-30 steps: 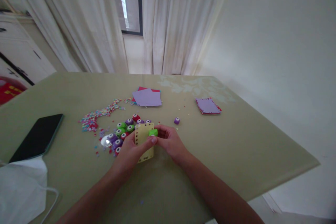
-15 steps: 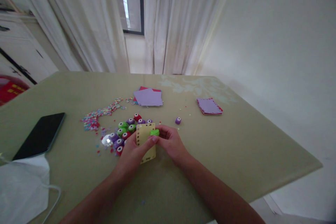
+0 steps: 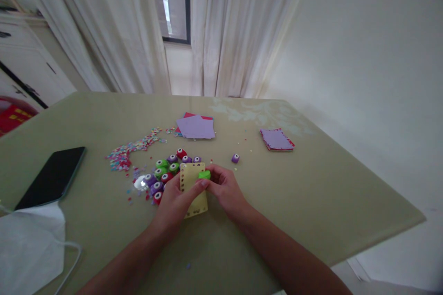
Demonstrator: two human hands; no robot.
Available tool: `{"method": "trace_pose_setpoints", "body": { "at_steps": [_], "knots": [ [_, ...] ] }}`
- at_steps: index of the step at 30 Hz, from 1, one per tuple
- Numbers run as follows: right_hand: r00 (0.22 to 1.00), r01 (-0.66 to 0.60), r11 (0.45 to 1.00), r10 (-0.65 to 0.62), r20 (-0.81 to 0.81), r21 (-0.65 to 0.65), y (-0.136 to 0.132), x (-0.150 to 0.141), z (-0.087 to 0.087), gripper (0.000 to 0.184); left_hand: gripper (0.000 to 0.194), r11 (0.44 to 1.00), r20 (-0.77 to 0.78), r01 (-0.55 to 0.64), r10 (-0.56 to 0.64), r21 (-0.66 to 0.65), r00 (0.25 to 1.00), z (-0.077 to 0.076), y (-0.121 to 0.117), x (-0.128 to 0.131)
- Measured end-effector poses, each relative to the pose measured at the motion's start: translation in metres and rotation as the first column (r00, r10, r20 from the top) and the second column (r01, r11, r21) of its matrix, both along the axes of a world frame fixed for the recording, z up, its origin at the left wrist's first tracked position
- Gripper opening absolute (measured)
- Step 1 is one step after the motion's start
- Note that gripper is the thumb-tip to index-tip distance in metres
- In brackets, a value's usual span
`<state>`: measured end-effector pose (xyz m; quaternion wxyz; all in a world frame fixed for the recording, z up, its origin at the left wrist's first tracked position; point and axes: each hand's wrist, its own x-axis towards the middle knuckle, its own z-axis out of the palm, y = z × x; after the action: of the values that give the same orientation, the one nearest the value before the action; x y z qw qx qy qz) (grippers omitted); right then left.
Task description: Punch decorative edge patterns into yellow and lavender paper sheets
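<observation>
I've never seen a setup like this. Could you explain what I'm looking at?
There is no machine here: these are a person's bare hands, seen from a camera worn on the head, looking forward and down. The left hand holds a yellow card with small holes along its edges. The right hand holds a green punch-like piece at the card's right edge. On the table lie similar coloured pieces, scattered confetti, two stacks of coloured cards, a phone and a white mask.
</observation>
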<state>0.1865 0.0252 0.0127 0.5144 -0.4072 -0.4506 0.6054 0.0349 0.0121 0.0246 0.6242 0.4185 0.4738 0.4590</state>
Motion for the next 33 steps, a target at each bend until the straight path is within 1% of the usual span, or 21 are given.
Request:
{"method": "trace_pose_setpoints", "body": {
  "at_steps": [4, 7, 11, 14, 17, 19, 20, 22, 23, 24, 26, 27, 29, 30, 31, 33],
  "knots": [
    [1.0, 0.023, 1.0, -0.023, 0.02, 0.006, 0.0, -0.001, 0.001, 0.032, 0.049, 1.0, -0.017, -0.013, 0.012, -0.007, 1.0, 0.002, 0.001, -0.001],
    [1.0, -0.009, 1.0, 0.009, 0.019, 0.006, 0.001, 0.0, 0.005, 0.033, 0.053, 1.0, -0.037, -0.003, 0.002, -0.023, 0.999, 0.006, 0.002, -0.003],
    [0.999, -0.033, 0.999, 0.032, -0.039, -0.018, 0.004, 0.003, 0.01, 0.04, 0.062, 1.0, -0.033, 0.017, -0.017, -0.008, 0.999, 0.011, 0.002, -0.003],
    [0.996, 0.01, 0.999, -0.014, -0.091, -0.053, 0.006, 0.005, 0.01, 0.045, 0.066, 1.0, 0.025, 0.012, -0.012, 0.003, 1.0, 0.009, 0.004, -0.002],
    [0.99, 0.092, 0.992, -0.101, -0.101, -0.092, 0.011, 0.011, 0.011, 0.049, 0.059, 0.999, 0.062, -0.043, 0.041, 0.018, 0.997, 0.002, 0.009, -0.003],
    [0.986, 0.156, 0.985, -0.16, -0.055, -0.069, 0.015, 0.018, 0.013, 0.046, 0.054, 0.995, 0.063, -0.097, 0.096, 0.015, 0.993, -0.001, 0.013, -0.004],
    [0.985, 0.173, 0.984, -0.173, 0.001, -0.039, 0.017, 0.023, 0.013, 0.043, 0.052, 0.992, 0.063, -0.123, 0.122, 0.011, 0.99, -0.001, 0.014, -0.005],
    [0.966, 0.167, 0.985, -0.171, 0.191, 0.041, 0.022, 0.033, 0.013, 0.036, 0.05, 0.988, 0.07, -0.156, 0.155, 0.008, 0.985, 0.0, 0.015, -0.006],
    [0.933, 0.15, 0.985, -0.17, 0.317, 0.088, 0.024, 0.038, 0.011, 0.034, 0.049, 0.987, 0.075, -0.159, 0.157, 0.01, 0.985, 0.002, 0.015, -0.007],
    [0.878, 0.133, 0.981, -0.181, 0.442, 0.138, 0.025, 0.042, 0.01, 0.033, 0.049, 0.988, 0.079, -0.155, 0.153, 0.017, 0.985, 0.004, 0.015, -0.007],
    [0.723, 0.086, 0.967, -0.226, 0.653, 0.24, 0.027, 0.047, 0.005, 0.034, 0.051, 0.988, 0.075, -0.148, 0.145, 0.042, 0.987, 0.007, 0.013, -0.007],
    [0.636, 0.055, 0.957, -0.252, 0.729, 0.283, 0.027, 0.049, 0.002, 0.035, 0.051, 0.986, 0.065, -0.154, 0.15, 0.058, 0.987, 0.008, 0.013, -0.007],
    [0.475, -0.011, 0.943, -0.288, 0.831, 0.333, 0.026, 0.05, -0.002, 0.032, 0.051, 0.978, 0.043, -0.187, 0.184, 0.095, 0.982, 0.011, 0.014, -0.009],
    [0.408, -0.035, 0.937, -0.305, 0.861, 0.348, 0.026, 0.05, -0.003, 0.029, 0.051, 0.97, 0.037, -0.214, 0.212, 0.114, 0.977, 0.012, 0.015, -0.01],
    [0.351, -0.05, 0.93, -0.325, 0.878, 0.364, 0.026, 0.049, -0.003, 0.027, 0.049, 0.96, 0.032, -0.246, 0.244, 0.134, 0.969, 0.013, 0.016, -0.012],
    [0.268, -0.061, 0.912, -0.376, 0.887, 0.406, 0.026, 0.047, -0.001, 0.028, 0.045, 0.929, 0.02, -0.325, 0.327, 0.176, 0.945, 0.017, 0.018, -0.016]
  ]
}}
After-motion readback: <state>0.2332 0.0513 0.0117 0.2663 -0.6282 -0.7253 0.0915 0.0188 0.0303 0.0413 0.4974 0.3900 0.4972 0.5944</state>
